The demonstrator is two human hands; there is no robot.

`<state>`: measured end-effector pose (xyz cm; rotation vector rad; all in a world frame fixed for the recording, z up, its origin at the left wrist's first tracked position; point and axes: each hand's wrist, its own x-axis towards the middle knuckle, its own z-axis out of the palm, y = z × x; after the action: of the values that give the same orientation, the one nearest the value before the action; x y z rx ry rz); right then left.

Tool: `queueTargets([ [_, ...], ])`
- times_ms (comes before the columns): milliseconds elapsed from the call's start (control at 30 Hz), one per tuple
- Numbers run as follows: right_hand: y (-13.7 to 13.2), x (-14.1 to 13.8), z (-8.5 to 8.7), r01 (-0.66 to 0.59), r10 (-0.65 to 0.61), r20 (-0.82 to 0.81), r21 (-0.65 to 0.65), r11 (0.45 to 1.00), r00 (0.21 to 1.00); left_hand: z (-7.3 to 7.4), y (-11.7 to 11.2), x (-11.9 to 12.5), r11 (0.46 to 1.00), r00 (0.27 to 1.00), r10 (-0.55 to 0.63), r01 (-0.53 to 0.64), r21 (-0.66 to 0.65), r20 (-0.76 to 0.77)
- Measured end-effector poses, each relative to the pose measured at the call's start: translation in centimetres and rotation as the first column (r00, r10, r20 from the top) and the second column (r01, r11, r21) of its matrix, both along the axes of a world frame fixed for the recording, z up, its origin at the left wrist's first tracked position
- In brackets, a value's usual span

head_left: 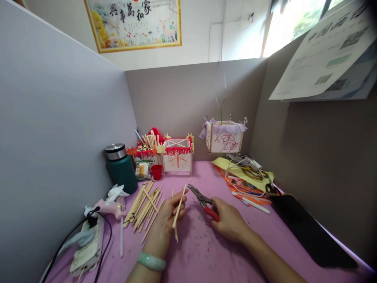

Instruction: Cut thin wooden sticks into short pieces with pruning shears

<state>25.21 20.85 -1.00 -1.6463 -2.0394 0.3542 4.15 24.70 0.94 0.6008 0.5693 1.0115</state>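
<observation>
My left hand (174, 207) is closed around thin wooden sticks (179, 211), which slant upward between the fingers. Some of their length is hidden by the palm. In my right hand (228, 218) is a pair of pliers (203, 199) with red handles, its jaws pointing up and left, close to the top of the held sticks but apart from them. Left of my left hand, a loose pile of wooden sticks (147, 206) lies on the pink tabletop (200, 255).
A green thermos (121, 169), a pink glue gun (110, 208) and a power strip (88, 247) stand left. Paper lanterns (177, 162) and a red cup (156, 171) are behind. Yellow paper (235, 167), a white pen (256, 205) and a black mat (309, 232) lie right.
</observation>
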Motion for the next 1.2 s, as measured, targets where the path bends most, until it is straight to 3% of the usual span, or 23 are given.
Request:
queueTargets([
  [600,-0.02,-0.09,0.32,0.008,-0.008,0.006,-0.015,1.0,1.0,0.46,-0.49,0.71,0.981,0.966,0.184,-0.193,-0.029,-0.184],
  [1200,0.01,-0.14,0.19,0.014,-0.014,0.009,0.012,1.0,1.0,0.12,-0.34,0.74,0.99,0.968,0.133,-0.118,0.08,-0.215],
])
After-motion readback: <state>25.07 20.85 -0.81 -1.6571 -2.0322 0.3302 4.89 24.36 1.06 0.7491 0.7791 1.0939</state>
